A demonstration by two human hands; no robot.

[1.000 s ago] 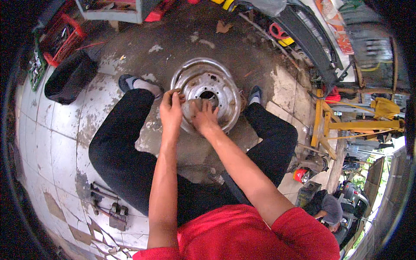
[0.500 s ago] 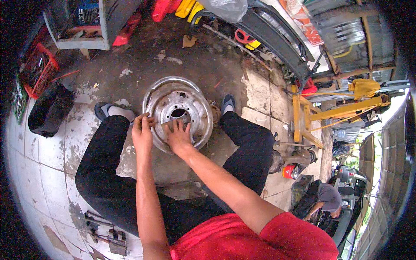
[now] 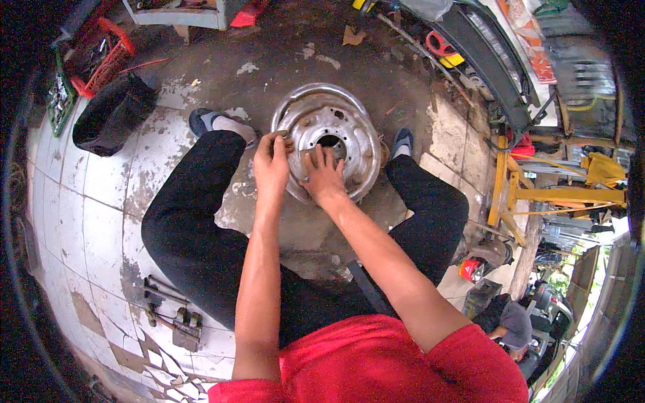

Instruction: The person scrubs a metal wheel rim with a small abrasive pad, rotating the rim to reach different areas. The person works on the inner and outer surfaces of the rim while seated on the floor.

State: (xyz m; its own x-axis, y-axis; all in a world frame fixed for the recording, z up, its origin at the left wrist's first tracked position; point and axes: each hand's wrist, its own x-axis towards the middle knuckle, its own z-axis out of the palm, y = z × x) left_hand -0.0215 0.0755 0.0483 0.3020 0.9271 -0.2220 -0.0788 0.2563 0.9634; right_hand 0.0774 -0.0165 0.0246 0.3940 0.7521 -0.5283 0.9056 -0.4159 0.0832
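A worn silver-grey steel wheel rim (image 3: pixel 359 134), with a round centre hole and bolt holes, rests on the floor between my feet. My left hand (image 3: pixel 272 164) is at its left edge, fingers curled round the lip. On the lower left of the rim's face lies my right hand (image 3: pixel 324 176), palm down and fingers spread, just below the centre hole. Whether anything thin is under that palm cannot be seen.
Tools and metal parts (image 3: pixel 175 322) lie on the tiles at left. Farther off are a black container (image 3: pixel 114 114) and a red crate (image 3: pixel 104 57). A yellow stand (image 3: pixel 564 195) and a red can (image 3: pixel 471 270) are at right, with another person (image 3: pixel 514 326) beyond.
The whole view has shifted, so the rim and my hands appear farther right and higher. Both hands keep nearly the same places on the rim.
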